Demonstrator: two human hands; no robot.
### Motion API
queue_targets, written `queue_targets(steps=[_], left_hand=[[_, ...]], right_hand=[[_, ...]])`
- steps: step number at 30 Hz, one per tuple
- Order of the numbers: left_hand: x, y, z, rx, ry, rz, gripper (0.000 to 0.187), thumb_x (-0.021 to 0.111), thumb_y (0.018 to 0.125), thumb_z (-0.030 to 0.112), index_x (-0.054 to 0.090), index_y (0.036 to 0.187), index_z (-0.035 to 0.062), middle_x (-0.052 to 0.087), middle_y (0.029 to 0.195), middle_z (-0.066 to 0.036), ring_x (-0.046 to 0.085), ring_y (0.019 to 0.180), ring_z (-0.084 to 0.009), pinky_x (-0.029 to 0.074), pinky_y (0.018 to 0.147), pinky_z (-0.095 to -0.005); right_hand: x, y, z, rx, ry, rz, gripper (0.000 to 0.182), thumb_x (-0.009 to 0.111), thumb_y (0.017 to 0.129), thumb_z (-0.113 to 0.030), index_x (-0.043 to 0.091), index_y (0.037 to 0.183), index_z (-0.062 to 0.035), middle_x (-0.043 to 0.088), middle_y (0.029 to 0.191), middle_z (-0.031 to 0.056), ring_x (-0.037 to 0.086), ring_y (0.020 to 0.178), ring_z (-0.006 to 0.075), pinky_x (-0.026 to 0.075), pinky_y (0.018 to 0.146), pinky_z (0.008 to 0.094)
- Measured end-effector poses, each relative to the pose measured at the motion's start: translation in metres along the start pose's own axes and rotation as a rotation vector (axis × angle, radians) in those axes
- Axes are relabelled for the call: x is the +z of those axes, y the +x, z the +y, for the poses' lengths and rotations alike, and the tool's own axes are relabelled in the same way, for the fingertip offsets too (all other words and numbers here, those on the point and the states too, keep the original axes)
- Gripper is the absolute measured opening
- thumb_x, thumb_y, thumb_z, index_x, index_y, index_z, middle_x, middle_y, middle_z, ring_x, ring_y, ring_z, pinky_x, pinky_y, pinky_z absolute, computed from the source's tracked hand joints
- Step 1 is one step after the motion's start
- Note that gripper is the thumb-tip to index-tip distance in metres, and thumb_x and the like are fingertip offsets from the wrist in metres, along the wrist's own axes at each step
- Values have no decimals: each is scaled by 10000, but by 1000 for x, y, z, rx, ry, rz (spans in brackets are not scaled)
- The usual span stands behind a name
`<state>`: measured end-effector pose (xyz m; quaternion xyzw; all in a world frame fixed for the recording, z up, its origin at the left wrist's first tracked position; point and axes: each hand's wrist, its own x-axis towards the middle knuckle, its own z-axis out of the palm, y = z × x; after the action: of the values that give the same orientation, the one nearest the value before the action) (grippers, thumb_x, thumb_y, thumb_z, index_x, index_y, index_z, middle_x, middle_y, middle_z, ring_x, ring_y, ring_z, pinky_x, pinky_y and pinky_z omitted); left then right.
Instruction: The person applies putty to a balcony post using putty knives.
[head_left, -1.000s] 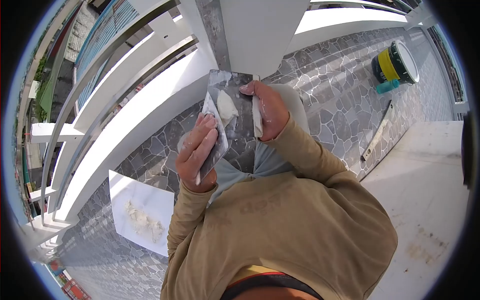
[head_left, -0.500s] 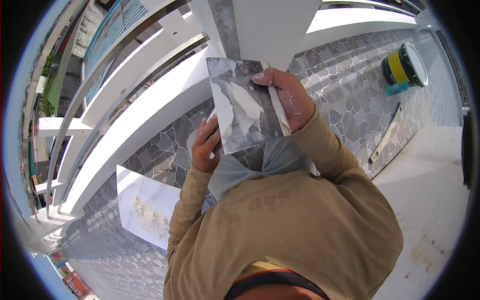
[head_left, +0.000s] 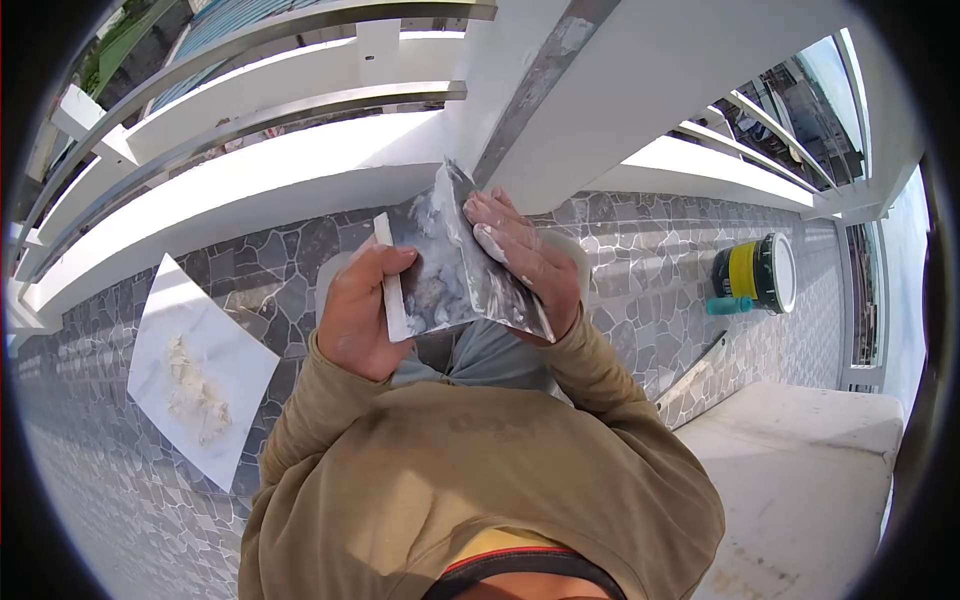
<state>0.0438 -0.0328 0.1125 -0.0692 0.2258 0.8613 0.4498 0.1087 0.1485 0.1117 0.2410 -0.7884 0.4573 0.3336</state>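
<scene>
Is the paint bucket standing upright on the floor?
No, the paint bucket lies on its side on the stone-pattern floor, its round white end facing sideways.

blades (head_left: 455, 265): dull grey metal, smeared with white putty, faintly shiny
hands (head_left: 525, 255): skin dusted with dry white putty
sleeves (head_left: 600, 385): tan cloth, matt, soft
floor (head_left: 620, 240): grey stone-pattern tiles, smooth, pale joints
board (head_left: 200, 365): white, smooth, rough putty lump on it
bucket (head_left: 755, 272): glossy plastic, yellow and dark, at right
railing (head_left: 260, 120): white-painted, smooth, matt
</scene>
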Motion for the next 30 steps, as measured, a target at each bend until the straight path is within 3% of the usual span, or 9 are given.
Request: queue_targets(steps=[10, 12, 14, 16, 18, 19, 22, 26, 30], left_hand=[[-10, -10, 17, 287, 205, -25, 473, 430, 845, 36, 347, 1309, -9, 523, 1197, -173, 581, 1050, -265, 509, 895, -377], [-13, -16, 24, 300, 45, -96, 467, 434, 852, 48, 346, 1306, -11, 533, 1194, -168, 586, 1048, -273, 505, 900, -383], [-15, -15, 20, 276, -41, -56, 326, 466, 867, 58, 467, 1183, -23, 595, 1110, -147, 623, 960, -253, 531, 836, -357], [-32, -15, 12, 84, -185, -206, 180, 490, 872, 66, 544, 1028, -7, 629, 1016, -122, 639, 913, -218, 551, 784, -326], [-9, -19, -3, 170, -102, 18, 98, 510, 873, 75, 572, 912, 9, 651, 906, -99, 657, 825, -197, 567, 714, -311], [-3, -19, -4, 83, -160, 64, 100, 507, 875, 75, 580, 901, 12, 654, 882, -91, 659, 802, -200, 569, 697, -314], [2, -19, -9, -12, -203, 92, 103, 503, 876, 76, 585, 894, 17, 657, 873, -80, 660, 788, -205, 566, 672, -313], [-3, -14, -10, -39, -146, -6, 99, 509, 874, 96, 579, 900, 30, 650, 888, -85, 654, 814, -202, 563, 696, -332], [1, -12, -6, 43, -60, 7, 266, 450, 869, 64, 469, 1125, -3, 586, 1046, -133, 627, 932, -244, 551, 782, -391]], right_hand=[[-20, -10, 28, 132, -336, -360, 440, 584, 770, 3, 553, 1206, -49, 518, 1293, 149, 436, 1263, 293, 238, 1101, 489], [-8, -28, 41, 146, -410, -277, 245, 587, 764, 37, 617, 1002, -14, 597, 1145, 193, 563, 1115, 277, 364, 1021, 444], [-7, -39, 39, 701, -150, -50, 185, 587, 718, 72, 618, 883, -4, 627, 990, 172, 599, 949, 260, 432, 911, 408], [-12, -36, 37, 211, -649, -165, 110, 546, 725, 99, 583, 769, 5, 602, 860, 140, 580, 804, 210, 460, 796, 376], [3, -23, 34, 512, 899, 587, 155, 468, 753, 124, 579, 759, 16, 598, 863, 120, 591, 797, 188, 475, 792, 385], [7, -6, 20, 528, 989, 674, 150, 451, 781, 100, 577, 789, 20, 590, 880, 87, 585, 814, 174, 472, 835, 406], [8, -25, 34, 176, -67, 228, 204, 470, 803, 69, 592, 962, 30, 600, 995, 102, 573, 962, 196, 446, 912, 404], [15, -14, 8, 488, 294, 337, 274, 535, 766, 104, 603, 1028, 59, 619, 1028, 180, 609, 974, 265, 476, 853, 331], [16, -5, 27, -122, -28, 31, 594, 662, 739, 1, 436, 1288, 28, 466, 1311, 244, 439, 1243, 365, 328, 1054, 457]])
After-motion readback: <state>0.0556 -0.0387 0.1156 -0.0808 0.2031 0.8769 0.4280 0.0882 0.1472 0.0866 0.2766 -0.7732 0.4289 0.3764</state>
